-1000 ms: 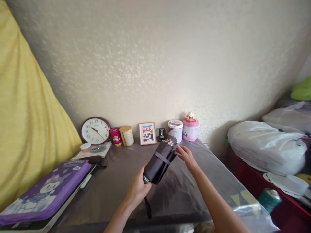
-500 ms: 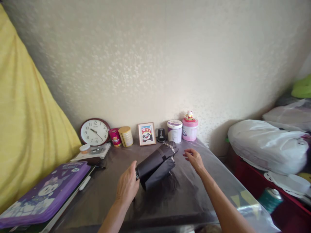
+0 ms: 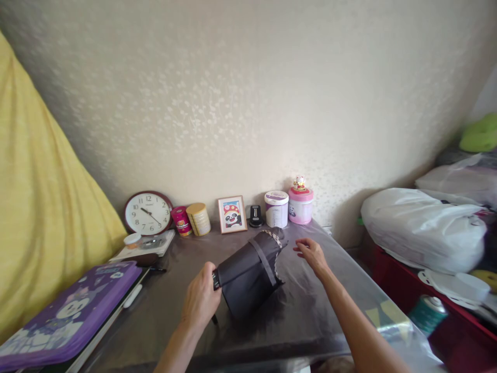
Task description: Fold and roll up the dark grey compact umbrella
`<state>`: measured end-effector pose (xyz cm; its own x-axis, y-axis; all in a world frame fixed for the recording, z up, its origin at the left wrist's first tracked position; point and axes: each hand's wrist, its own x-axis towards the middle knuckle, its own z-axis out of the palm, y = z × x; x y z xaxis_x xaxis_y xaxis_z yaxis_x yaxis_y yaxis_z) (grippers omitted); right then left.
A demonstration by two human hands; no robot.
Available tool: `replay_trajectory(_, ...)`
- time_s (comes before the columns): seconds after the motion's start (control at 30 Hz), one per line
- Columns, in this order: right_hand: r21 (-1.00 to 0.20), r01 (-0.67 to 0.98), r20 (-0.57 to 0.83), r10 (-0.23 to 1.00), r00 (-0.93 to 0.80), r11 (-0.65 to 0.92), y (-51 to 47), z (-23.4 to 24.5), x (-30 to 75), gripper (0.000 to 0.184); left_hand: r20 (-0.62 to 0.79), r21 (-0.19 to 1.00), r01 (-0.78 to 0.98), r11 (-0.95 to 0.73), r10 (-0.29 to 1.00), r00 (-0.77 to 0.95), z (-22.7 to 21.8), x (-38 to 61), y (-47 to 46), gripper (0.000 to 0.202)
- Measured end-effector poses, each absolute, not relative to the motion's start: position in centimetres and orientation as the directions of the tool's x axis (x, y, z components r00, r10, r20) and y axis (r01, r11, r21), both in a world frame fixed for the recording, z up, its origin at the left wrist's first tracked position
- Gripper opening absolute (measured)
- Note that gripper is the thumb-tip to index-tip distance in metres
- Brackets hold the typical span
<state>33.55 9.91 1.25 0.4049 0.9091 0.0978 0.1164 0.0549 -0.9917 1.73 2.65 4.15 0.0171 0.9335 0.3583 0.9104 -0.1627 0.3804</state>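
A black folding umbrella (image 3: 245, 282) is held slantwise above the table, its canopy collapsed but loose and flared. My left hand (image 3: 202, 296) is wrapped round the handle at the lower left end. A strap runs across the fabric, and a patterned trim edges the far end. To the right of that end, my right hand (image 3: 311, 255) is apart from the umbrella, with loosely bent fingers and nothing in them.
Along the wall stand a clock (image 3: 148, 213), a pink tin (image 3: 181, 221), a yellow can (image 3: 199, 219), a picture frame (image 3: 232, 214) and two tubs. A purple case (image 3: 77, 311) lies left. White bags (image 3: 423, 228) and a spray can (image 3: 427, 315) are beyond the right table edge.
The umbrella has turned about its length, so its canopy has swung wider and the strap faces me. My left hand has rolled with the handle. The right hand has barely moved.
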Motion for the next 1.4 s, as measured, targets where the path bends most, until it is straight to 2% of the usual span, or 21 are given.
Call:
replay_trajectory(0.1,-0.995,0.083,0.085,0.915,0.394,0.056,9.9,1.0,33.9,0.014,0.226,0.708,0.694,-0.133,0.973,-0.043,4.4,2.2,2.6,0.015)
replay_trajectory(0.17,-0.997,0.063,0.070,0.918,0.390,0.050,9.9,0.9,34.1,0.014,0.081,0.903,0.423,-0.071,0.997,-0.005,4.4,2.4,2.7,0.014)
replay_trajectory(0.23,-0.998,0.052,0.053,0.922,0.383,0.035,9.9,0.9,34.2,0.015,-0.090,0.993,0.090,0.078,0.987,0.130,4.2,2.2,2.8,0.015)
replay_trajectory(0.3,-0.999,0.031,0.049,0.929,0.366,0.041,9.9,0.9,34.2,0.017,-0.213,0.940,-0.185,0.287,0.916,0.339,4.0,1.8,3.1,0.026)
replay_trajectory(0.33,-0.999,0.017,0.052,0.932,0.358,0.049,9.9,0.9,34.2,0.017,-0.248,0.882,-0.266,0.389,0.863,0.441,3.9,1.6,3.2,0.032)
replay_trajectory(0.43,-0.999,-0.010,0.029,0.937,0.347,0.035,9.9,1.0,33.9,0.015,-0.285,0.729,-0.337,0.596,0.712,0.642,3.7,1.0,3.4,0.039)
replay_trajectory(0.53,-0.998,0.012,-0.050,0.957,0.286,-0.056,9.8,1.3,33.4,0.011,-0.228,0.628,-0.432,0.647,0.684,0.693,3.6,0.9,3.3,0.037)
replay_trajectory(0.63,-0.994,0.047,-0.085,0.971,0.225,-0.098,9.6,1.5,32.7,0.010,-0.113,0.526,-0.611,0.592,0.761,0.639,3.4,1.2,3.1,0.035)
replay_trajectory(0.7,-0.993,0.058,-0.085,0.976,0.200,-0.098,9.4,1.6,32.3,0.010,-0.064,0.495,-0.677,0.545,0.800,0.597,3.3,1.5,2.9,0.027)
replay_trajectory(0.8,-0.993,0.070,-0.086,0.986,0.145,-0.097,9.3,1.7,32.0,0.010,-0.070,0.552,-0.620,0.558,0.771,0.633,3.2,2.0,2.5,0.018)
replay_trajectory(0.9,-0.994,0.093,-0.051,0.992,0.115,-0.061,9.2,1.8,32.0,0.009,-0.120,0.675,-0.511,0.533,0.762,0.636,3.5,2.4,2.2,0.018)
replay_trajectory(0.97,-0.995,0.091,-0.027,0.989,0.143,-0.040,9.2,1.9,32.1,0.009,-0.141,0.788,-0.406,0.463,0.777,0.614,3.9,2.8,1.9,0.027)
replay_trajectory(1.07,-0.998,0.040,-0.039,0.963,0.266,-0.051,9.2,2.5,32.1,0.012,-0.131,0.933,-0.243,0.267,0.878,0.461,4.2,3.6,1.8,0.035)
replay_trajectory(1.17,-1.000,-0.007,0.006,0.927,0.376,0.010,9.2,3.2,31.6,0.013,-0.140,0.990,0.053,0.132,0.973,0.186,3.8,4.0,2.1,0.034)
replay_trajectory(1.23,-0.999,-0.024,0.036,0.930,0.365,0.049,9.1,3.8,30.9,0.014,-0.052,0.948,0.312,0.061,0.998,-0.037,3.4,3.7,2.6,0.024)
replay_trajectory(1.27,-0.998,-0.032,0.037,0.942,0.335,0.050,9.1,4.0,30.4,0.015,0.057,0.893,0.450,0.014,0.988,-0.143,3.3,3.4,2.8,0.016)
replay_trajectory(1.3,-0.998,-0.038,0.028,0.957,0.290,0.041,9.1,4.2,29.8,0.016,0.180,0.789,0.614,-0.010,0.959,-0.217,3.2,3.1,3.0,0.010)
replay_trajectory(1.33,-0.999,-0.038,0.012,0.971,0.240,0.022,9.0,4.3,29.3,0.016,0.280,0.643,0.765,-0.014,0.935,-0.218,3.2,2.7,3.1,0.011)
replay_trajectory(1.4,-0.999,-0.027,-0.027,0.992,0.124,-0.024,8.9,4.2,28.4,0.019,0.427,0.352,0.931,-0.091,0.901,-0.074,3.3,2.0,3.1,0.013)
